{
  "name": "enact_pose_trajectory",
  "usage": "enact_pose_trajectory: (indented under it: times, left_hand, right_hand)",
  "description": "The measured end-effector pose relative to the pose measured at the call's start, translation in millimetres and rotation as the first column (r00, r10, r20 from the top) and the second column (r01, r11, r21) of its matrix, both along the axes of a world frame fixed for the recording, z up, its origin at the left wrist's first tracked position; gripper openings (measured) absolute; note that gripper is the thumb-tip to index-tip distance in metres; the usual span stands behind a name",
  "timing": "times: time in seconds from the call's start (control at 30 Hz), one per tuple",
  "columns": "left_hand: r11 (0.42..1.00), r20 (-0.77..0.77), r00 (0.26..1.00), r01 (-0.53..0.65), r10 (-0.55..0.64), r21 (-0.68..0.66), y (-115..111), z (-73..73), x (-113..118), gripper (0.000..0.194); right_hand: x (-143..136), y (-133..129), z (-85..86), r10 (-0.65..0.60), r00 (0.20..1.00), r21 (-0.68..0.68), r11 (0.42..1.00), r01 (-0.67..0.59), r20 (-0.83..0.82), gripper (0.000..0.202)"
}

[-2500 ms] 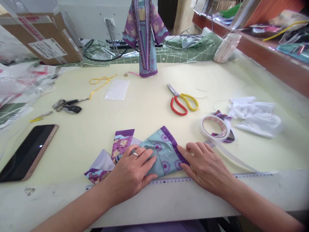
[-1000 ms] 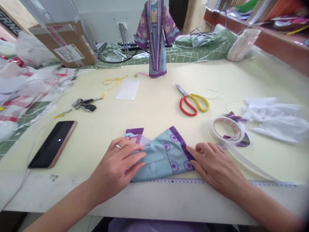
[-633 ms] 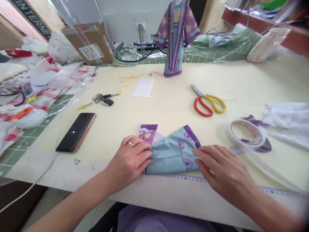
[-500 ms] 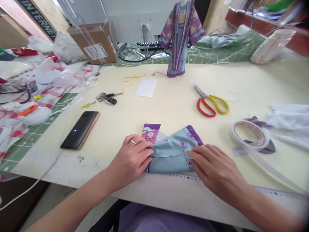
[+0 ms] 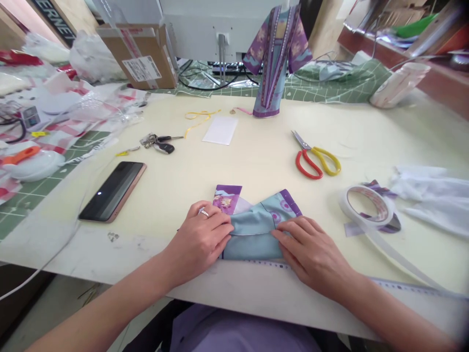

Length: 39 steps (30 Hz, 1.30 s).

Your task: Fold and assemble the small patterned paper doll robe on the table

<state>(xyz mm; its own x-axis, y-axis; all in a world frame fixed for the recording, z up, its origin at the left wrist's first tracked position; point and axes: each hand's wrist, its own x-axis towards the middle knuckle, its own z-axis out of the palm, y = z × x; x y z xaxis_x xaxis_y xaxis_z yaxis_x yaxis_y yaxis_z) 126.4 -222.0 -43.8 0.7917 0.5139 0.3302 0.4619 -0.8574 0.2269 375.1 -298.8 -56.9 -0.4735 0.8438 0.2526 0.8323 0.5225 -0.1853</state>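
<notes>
- While both palms press flat, ungripping, the left hand [image 5: 200, 239] and right hand [image 5: 311, 252] hide much of the folded blue cloth [image 5: 252, 234].
- Beneath them at 6 o'clock, the ruler [image 5: 403, 286] is partly covered on the counter [image 5: 256, 161].

Left hand [image 5: 203, 239] is laid palm down, fingers extended toward the right and held close together, a ring worn on one finger. Right hand [image 5: 311, 252] is laid palm down too, fingers spread slightly and pointed up-left toward the left hand. Fingertips of both hands are brought near each other, not touching. Both forearms are bare and angled inward from the lower corners. Nothing is grasped; both hands are pressed flat.
</notes>
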Motion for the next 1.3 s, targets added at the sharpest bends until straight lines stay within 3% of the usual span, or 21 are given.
enact_pose_trajectory:
  times: [0.57,1.3]
  left_hand:
    - [0.991,-0.043,0.998,0.043,-0.037,0.130,-3,-3.4,-5,0.015]
    - [0.989,-0.030,0.997,0.074,-0.071,0.130,-4,-6.4,-9,0.022]
  right_hand:
    - [-1,1,-5.7,0.002,0.999,-0.031,1.000,0.000,0.049,0.025]
    - [-2,1,-6.7,-0.005,0.998,-0.031,0.999,0.007,0.059,0.026]
